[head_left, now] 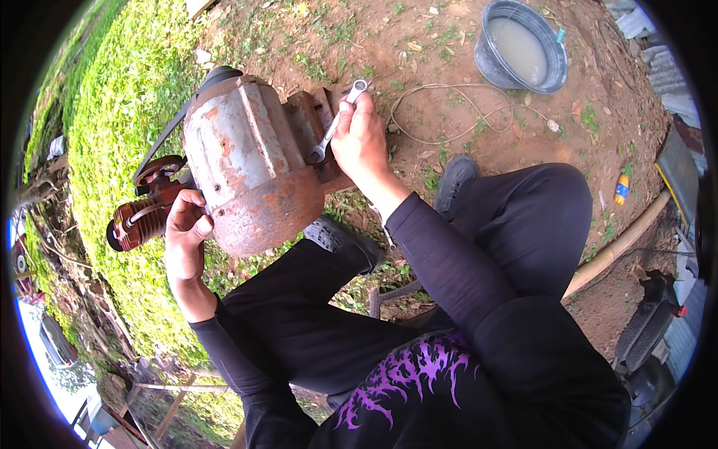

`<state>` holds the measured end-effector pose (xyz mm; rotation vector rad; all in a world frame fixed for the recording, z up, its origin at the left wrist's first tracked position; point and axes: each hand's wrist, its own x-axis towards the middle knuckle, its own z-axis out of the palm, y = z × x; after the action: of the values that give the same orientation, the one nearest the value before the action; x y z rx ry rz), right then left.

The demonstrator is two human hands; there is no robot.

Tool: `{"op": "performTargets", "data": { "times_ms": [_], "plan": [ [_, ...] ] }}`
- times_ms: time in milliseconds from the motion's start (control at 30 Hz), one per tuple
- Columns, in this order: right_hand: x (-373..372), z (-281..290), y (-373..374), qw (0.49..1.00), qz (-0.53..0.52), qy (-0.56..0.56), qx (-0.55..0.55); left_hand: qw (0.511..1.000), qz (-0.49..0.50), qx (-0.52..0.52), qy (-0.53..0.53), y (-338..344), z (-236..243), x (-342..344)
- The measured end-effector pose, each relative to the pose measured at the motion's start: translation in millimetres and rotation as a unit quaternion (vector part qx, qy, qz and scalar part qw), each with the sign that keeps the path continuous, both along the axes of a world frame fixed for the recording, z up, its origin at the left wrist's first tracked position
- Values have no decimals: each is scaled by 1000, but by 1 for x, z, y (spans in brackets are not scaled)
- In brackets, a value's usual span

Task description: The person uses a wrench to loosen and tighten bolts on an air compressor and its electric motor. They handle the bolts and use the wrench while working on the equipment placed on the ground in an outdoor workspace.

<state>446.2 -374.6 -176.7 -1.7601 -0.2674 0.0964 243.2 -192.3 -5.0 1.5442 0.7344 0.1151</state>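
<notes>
A rusty, grey-painted electric motor (235, 142) lies in front of me, its rounded rust-brown end toward me. A black drive belt (161, 138) runs along its left side to a red finned compressor head (140, 220). My left hand (185, 243) is against the motor's near left edge, fingers curled and thumb touching the casing. In my right hand (363, 146) is a combination wrench (329, 133), gripped along its shank. Its ring end sticks up past my fingers, while the open end reaches down to the rusty mounting bracket (305, 120) at the motor's right side. Whether the jaws sit on a nut cannot be made out.
A grey bucket (485, 60) of cloudy water stands at the far right. Near it a thin cable (441, 86) loops over the dirt. A yellow-and-blue bottle (621, 189) and a bamboo pole (617, 243) lie right. A green hedge (112, 150) borders the left.
</notes>
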Motion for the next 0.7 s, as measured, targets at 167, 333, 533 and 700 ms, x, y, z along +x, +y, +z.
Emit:
{"op": "performTargets", "data": {
  "times_ms": [167,333,533,700],
  "plan": [
    [11,16,15,995,70,35,-59,1000,5,2,1,-3,2,1],
    [42,15,63,994,62,20,-82,1000,-4,6,6,2,0,1],
    [47,16,27,993,92,31,-63,1000,3,1,-3,0,1,1],
    [14,0,8,997,66,5,-35,1000,-3,-3,0,5,-3,-4]
  ]
}}
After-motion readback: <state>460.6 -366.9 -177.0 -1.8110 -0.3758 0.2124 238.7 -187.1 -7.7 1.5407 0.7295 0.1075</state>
